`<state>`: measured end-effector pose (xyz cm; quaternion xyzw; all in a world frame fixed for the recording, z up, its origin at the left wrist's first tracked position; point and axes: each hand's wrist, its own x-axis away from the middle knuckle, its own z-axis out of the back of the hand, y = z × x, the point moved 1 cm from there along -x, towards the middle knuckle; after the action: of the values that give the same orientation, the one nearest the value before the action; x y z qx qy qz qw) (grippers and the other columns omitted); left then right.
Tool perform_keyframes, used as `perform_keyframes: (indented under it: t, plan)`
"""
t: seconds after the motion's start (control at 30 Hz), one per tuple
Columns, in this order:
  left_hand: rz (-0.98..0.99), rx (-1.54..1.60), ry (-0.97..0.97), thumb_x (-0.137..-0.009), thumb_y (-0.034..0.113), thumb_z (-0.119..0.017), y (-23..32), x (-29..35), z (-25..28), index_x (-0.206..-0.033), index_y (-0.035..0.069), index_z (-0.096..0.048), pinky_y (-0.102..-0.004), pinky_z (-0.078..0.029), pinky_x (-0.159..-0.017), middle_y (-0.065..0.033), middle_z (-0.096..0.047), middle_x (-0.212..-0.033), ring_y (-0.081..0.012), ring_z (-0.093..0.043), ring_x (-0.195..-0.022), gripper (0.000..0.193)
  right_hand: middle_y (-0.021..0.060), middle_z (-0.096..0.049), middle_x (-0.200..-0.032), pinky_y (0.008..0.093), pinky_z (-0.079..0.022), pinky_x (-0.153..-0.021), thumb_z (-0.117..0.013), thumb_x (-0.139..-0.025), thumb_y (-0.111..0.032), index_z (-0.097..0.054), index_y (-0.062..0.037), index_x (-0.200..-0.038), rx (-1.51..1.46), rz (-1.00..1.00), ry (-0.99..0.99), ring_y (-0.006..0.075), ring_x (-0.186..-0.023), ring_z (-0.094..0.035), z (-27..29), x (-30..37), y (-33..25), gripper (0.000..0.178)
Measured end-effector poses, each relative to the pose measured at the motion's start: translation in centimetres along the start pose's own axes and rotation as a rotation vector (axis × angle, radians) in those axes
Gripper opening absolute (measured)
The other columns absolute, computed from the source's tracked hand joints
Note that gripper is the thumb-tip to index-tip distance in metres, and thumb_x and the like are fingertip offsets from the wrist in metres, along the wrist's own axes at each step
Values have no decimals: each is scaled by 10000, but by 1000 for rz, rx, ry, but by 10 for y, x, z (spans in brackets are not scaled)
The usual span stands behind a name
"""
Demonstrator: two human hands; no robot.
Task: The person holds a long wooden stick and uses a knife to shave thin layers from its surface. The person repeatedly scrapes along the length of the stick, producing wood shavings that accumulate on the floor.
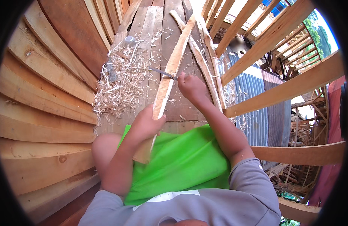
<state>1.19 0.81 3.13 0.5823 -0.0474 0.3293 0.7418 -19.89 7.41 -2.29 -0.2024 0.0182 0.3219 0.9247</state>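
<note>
Pale wooden plank [165, 89] runs from the person's lap, over the green cloth [181, 158], out above the floor [145, 26] toward its far edge. Its near end, broad and blunt, is the natural place for 1 hand to steady it. There the left hand [144, 124] has its fingers wrapped about the plank, with the thumb at the right-hand side. The plank should feel stiff and fairly light, yet long enough for the far end to swing if gripped loosely. Its ridged upper face ought to give good purchase; the thin edges could splinter.

Farther along, a knife [160, 71] lies across the plank, so holding fingers belong well back from that stretch. The right hand [191, 87] has its fingers curled tightly at the knife's right end; the handle is mostly hidden, so their exact hold is hard to judge.

Beyond, curled shavings [119, 84] heap along the floor's left edge, while 2 more lengths of wood [200, 60] lie toward its right edge. A clear container [129, 40] sits past the heap.
</note>
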Motion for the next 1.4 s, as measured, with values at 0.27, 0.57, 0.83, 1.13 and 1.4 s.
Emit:
perform_keyframes:
  t: [0.27,0.57,0.83,1.13,1.4]
  plan:
    - [16,45,-25,-874,177,-630,-9,-6,-4,-1197,-32,-502,-315,-518,-525,-108,-605,-883,-161,-610,-621,406,99,-571,-485,410,-434,-423,-520,-903,-479,-708,-120,-660,115,293,236,300,-449,-581,-8,-14,20,472]
    - [-30,53,-1,-876,172,-638,-11,2,-5,-1223,-18,-479,-316,-527,-532,-99,-600,-890,-164,-612,-642,426,129,-629,-686,375,-470,-615,-539,-912,-557,-640,-33,-727,-242,-123,-99,287,-668,-628,9,-43,29,565]
    - [-25,34,-8,-871,163,-646,-6,4,-6,-1219,-20,-483,-316,-528,-533,-107,-604,-900,-165,-615,-650,426,208,-671,-1051,401,-472,-867,-551,-943,-318,-658,-32,-1131,-448,39,-302,337,-996,-637,-9,-42,45,359]
    - [-48,30,7,-865,162,-653,-9,3,-8,-1228,-23,-485,-317,-532,-537,-105,-604,-914,-166,-618,-676,440,191,-658,-940,435,-462,-821,-483,-950,-234,-647,-36,-958,-331,54,-307,357,-925,-621,7,-36,31,257]
    - [-33,19,9,-859,162,-654,-4,4,-10,-1215,-30,-481,-323,-523,-528,-118,-601,-899,-171,-615,-638,441,148,-605,-672,404,-435,-595,-582,-919,-390,-666,-18,-866,-198,283,-381,292,-601,-566,27,-25,17,385]
